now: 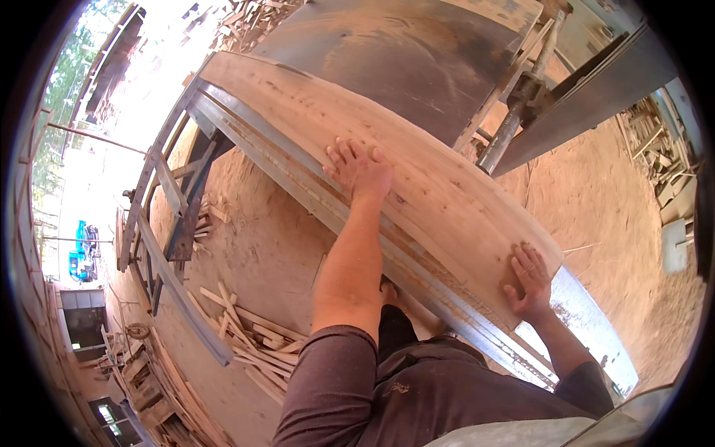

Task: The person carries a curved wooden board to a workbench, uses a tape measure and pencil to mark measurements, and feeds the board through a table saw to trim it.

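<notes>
A long, wide wooden plank (439,186) lies slantwise in front of me, from the upper left down to the lower right, with small dark knots on its pale face. Under it and along its near side run metal rails (290,186). My left hand (361,167) rests flat on the plank near its middle, fingers spread. Near the plank's right end, my right hand (530,283) lies on the top face with thumb and fingers apart. Beyond that end, bare shiny metal (588,320) of the support shows.
A dark, dusty metal tabletop (387,67) stands beyond the plank, with a metal shaft (514,119) to its right. Loose wood strips (253,335) lie on the floor at my left. An angled metal frame (160,194) joins the rails' far end. Scrap wood (659,149) is heaped far right.
</notes>
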The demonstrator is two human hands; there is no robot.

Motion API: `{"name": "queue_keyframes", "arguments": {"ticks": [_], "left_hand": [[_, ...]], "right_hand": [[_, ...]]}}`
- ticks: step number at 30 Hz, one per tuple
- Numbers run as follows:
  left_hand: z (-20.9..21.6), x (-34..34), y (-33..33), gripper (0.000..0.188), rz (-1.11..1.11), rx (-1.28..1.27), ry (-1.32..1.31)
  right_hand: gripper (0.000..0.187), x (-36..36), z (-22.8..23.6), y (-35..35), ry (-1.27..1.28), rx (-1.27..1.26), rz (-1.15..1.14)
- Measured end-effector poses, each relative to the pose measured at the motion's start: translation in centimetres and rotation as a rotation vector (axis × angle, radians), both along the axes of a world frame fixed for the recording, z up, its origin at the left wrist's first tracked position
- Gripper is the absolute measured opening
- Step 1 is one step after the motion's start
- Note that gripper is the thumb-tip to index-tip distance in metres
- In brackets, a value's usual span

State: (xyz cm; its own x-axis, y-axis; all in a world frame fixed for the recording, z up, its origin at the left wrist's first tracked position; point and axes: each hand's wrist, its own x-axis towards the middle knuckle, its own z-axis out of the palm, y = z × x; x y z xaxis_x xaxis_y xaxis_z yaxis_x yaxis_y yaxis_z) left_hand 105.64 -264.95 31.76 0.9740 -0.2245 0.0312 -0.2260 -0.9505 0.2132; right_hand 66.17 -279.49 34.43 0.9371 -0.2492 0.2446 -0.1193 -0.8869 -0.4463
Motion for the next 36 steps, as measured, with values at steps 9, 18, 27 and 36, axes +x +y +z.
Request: {"name": "queue_keyframes", "arguments": {"ticks": [9, 18, 27, 36], "left_hand": [[-0.8, 2.2, 0.6, 0.065, 0.003, -0.007, -0.029], [-0.3, 4.6, 1.2, 0.066, 0.004, 0.019, -0.008], [-1.0, 7.2, 1.8, 0.066, 0.012, 0.023, -0.072], [-1.2, 9.9, 2.6, 0.068, 0.010, 0.017, -0.036]], "right_hand": [[0.055, 1.9, 0.1, 0.5, -0.001, 0.003, 0.012], [0.057, 4.3, 0.1, 1.1, -0.008, -0.002, 0.014], [0.056, 6.8, 0.4, 1.7, -0.024, 0.001, 0.022], [0.056, 9.1, 0.2, 2.2, -0.006, -0.004, 0.023]]}}
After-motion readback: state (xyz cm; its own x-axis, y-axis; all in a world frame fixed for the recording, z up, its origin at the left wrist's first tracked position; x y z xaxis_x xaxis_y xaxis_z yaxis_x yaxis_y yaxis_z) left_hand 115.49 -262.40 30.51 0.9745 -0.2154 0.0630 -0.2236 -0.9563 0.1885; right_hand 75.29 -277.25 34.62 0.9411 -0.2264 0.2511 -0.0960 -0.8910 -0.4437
